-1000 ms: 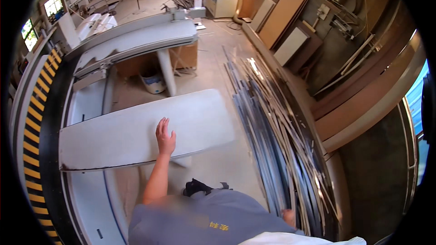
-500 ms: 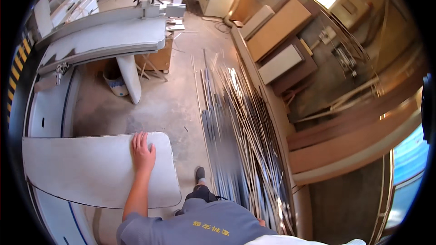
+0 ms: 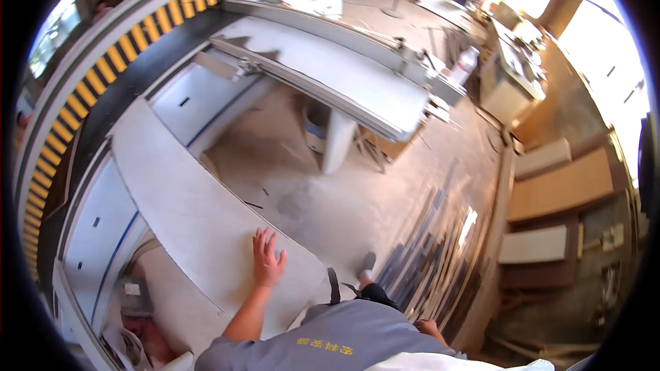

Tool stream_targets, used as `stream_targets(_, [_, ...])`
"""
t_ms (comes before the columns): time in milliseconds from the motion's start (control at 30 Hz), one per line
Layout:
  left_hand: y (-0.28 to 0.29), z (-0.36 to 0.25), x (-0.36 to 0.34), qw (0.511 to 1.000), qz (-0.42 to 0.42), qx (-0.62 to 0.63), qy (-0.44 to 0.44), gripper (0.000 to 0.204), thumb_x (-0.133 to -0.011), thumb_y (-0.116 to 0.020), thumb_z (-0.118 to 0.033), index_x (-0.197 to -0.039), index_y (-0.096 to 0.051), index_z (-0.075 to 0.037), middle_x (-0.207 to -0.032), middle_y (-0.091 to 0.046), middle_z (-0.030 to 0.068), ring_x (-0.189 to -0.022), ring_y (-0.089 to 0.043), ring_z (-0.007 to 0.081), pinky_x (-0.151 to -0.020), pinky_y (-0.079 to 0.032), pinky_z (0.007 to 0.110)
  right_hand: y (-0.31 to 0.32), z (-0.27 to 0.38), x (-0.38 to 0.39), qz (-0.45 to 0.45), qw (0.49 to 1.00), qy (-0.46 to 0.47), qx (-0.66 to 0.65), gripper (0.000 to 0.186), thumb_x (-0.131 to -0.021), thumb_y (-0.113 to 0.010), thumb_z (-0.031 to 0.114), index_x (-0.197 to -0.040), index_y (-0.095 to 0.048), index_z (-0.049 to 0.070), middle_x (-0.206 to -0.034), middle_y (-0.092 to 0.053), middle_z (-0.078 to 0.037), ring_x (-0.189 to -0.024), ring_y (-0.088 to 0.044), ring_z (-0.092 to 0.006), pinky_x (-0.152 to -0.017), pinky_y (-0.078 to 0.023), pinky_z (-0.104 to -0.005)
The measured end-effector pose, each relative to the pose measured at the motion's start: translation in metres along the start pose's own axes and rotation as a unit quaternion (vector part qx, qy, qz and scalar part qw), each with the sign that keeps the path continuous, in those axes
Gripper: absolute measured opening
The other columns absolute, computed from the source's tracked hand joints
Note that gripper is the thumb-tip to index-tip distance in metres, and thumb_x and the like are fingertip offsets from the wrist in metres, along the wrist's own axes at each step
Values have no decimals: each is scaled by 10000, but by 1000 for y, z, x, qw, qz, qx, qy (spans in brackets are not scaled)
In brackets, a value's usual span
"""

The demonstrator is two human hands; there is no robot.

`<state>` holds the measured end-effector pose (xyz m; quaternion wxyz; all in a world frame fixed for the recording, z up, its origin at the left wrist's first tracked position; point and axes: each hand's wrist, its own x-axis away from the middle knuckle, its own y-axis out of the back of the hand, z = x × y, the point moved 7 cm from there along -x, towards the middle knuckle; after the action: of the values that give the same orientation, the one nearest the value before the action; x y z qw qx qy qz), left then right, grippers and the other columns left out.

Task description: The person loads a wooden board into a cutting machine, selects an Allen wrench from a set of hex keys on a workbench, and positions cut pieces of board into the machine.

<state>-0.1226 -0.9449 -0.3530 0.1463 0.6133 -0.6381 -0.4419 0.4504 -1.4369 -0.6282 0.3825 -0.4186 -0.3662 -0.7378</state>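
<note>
My left hand point(image 3: 268, 259) is on or just above a long white panel point(image 3: 196, 209), near its close right end. Its fingers are spread and it holds nothing. The panel is flat, with a dark thin edge, and runs from beside my body to the far left across a machine's frame. Low at my right side, my right hand point(image 3: 432, 332) shows only in part. Its fingers are hidden and blurred, so its grip is unclear.
A sliding table point(image 3: 344, 69) with a fence crosses ahead; a bucket point(image 3: 315, 127) stands beneath it. Black-and-yellow striping point(image 3: 106, 72) marks the machine beam at left. Long thin offcut strips point(image 3: 433, 247) lie on the floor at right, before stacked boards point(image 3: 560, 185).
My view has swung left, so the machine beam shows more and the strips shift right. My left hand stays at the panel, fingers more spread. More of my right hand shows.
</note>
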Motion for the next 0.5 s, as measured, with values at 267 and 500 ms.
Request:
stream_targets(267, [16, 8, -7, 942, -171, -145, 251, 566, -856, -647, -117, -1390, -483, -22, -1505, -420, 189, -1446, -301, 465, -1191, -249, 593, -188, 493, -116, 119, 678, 438, 579, 228, -905, -621, 235, -1019, -710, 59, -958, -727, -133, -925, -691, -259, -801, -550, -397])
stream_targets(500, [-10, -14, -12, 865, -263, -193, 382, 582, -842, -607, -70, -1408, -479, -23, -1507, -426, 203, -1442, -311, 467, -1190, -248, 589, -455, 808, 12, 248, 557, 610, 506, 327, -954, -645, 274, -1135, -722, 13, -1094, -735, -182, -1034, -699, -291, -924, -527, -380])
